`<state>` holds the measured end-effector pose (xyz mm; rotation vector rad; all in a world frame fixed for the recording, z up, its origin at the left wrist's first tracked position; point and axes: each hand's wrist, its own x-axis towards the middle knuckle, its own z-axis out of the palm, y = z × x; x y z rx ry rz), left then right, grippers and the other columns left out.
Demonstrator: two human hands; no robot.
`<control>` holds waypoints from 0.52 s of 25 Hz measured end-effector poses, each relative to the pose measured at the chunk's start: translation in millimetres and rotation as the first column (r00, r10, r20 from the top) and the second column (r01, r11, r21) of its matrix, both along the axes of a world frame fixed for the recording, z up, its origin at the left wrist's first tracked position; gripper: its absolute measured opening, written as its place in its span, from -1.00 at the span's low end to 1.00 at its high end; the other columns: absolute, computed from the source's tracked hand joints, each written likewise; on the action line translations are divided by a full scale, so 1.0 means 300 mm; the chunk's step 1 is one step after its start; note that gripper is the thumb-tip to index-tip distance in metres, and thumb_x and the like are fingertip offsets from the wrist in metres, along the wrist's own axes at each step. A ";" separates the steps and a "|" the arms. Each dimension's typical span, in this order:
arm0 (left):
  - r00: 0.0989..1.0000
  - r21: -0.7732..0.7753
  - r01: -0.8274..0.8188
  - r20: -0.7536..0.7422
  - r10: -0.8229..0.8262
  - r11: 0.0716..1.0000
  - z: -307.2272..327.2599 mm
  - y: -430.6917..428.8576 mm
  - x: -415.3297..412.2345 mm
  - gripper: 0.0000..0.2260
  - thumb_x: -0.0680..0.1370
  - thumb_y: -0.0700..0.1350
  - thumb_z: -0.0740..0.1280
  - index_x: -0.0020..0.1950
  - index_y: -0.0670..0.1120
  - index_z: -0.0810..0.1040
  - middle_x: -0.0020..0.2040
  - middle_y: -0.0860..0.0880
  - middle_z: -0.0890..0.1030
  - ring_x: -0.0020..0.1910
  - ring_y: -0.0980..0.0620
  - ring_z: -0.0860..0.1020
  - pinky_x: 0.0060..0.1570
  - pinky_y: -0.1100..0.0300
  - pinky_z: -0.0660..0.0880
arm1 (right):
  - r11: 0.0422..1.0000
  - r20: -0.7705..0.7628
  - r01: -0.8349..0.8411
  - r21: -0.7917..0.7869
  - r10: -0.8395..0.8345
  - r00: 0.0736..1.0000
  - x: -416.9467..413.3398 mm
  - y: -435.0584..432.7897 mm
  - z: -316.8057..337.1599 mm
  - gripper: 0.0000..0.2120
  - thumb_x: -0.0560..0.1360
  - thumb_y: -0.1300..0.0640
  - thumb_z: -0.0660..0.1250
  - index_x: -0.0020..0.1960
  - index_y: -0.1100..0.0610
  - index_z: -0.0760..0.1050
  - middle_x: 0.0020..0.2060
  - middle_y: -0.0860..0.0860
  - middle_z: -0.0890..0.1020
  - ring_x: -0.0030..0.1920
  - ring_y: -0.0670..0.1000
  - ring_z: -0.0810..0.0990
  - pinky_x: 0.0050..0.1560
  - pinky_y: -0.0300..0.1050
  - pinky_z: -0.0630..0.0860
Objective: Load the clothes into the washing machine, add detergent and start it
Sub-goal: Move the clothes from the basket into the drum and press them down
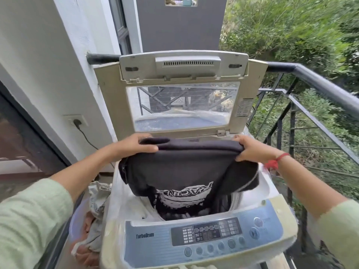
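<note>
The left hand (136,145) and right hand (250,149) each grip the black printed garment (184,171) by its top fold; it is probably soft, light and floppy.

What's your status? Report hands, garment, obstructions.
Left hand, right hand gripping black printed garment, hanging into washer. Lid up. More clothes at left. Nothing blocking.

Head cam, looks fwd/down, close over washing machine (194,235) opening.

Matt black cloth garment (186,167); glossy plastic washing machine (204,237); black metal railing (318,84).
</note>
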<state>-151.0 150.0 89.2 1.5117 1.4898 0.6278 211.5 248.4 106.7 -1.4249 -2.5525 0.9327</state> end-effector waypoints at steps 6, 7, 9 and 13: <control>0.469 0.318 0.215 -0.863 0.188 0.924 0.006 0.174 0.065 -0.82 0.44 -0.10 0.39 0.03 -0.05 0.53 0.00 -0.07 0.58 0.03 -0.15 0.54 -0.18 0.08 0.46 | 0.781 -0.307 0.533 0.327 -0.445 0.841 -0.089 0.149 -0.040 -0.61 0.31 0.47 0.18 0.02 0.24 0.60 -0.03 0.22 0.62 0.05 0.20 0.55 -0.03 -0.12 0.43; 0.508 0.497 0.186 -0.787 0.350 0.848 0.029 0.186 0.067 -0.86 0.44 -0.20 0.36 -0.02 -0.09 0.54 -0.06 -0.10 0.55 -0.03 -0.18 0.54 -0.26 0.06 0.44 | 0.719 -0.386 0.570 0.397 -0.432 0.815 -0.071 0.151 -0.005 -0.63 0.27 0.47 0.17 -0.01 0.27 0.59 -0.03 0.21 0.60 0.03 0.21 0.54 -0.01 -0.08 0.44; 0.575 0.718 0.194 -0.636 0.515 0.669 0.036 0.181 0.054 -0.80 0.36 -0.34 0.37 -0.07 -0.13 0.54 -0.14 -0.11 0.50 -0.14 -0.18 0.52 -0.40 0.09 0.39 | 0.666 -0.436 0.524 0.530 -0.316 0.842 -0.012 0.137 0.032 -0.62 0.21 0.47 0.17 -0.07 0.28 0.59 -0.06 0.17 0.58 -0.01 0.18 0.53 0.02 -0.04 0.46; 0.538 0.421 0.413 -0.828 0.156 0.808 -0.143 0.065 0.110 -0.74 0.29 -0.36 0.35 -0.10 -0.09 0.52 -0.12 -0.11 0.52 -0.15 -0.18 0.52 -0.35 0.04 0.44 | 0.981 -0.010 0.021 0.192 -0.019 1.000 0.050 -0.007 -0.082 -0.68 0.28 0.48 0.27 -0.12 0.14 0.58 -0.22 0.01 0.59 -0.12 0.05 0.52 -0.14 -0.31 0.43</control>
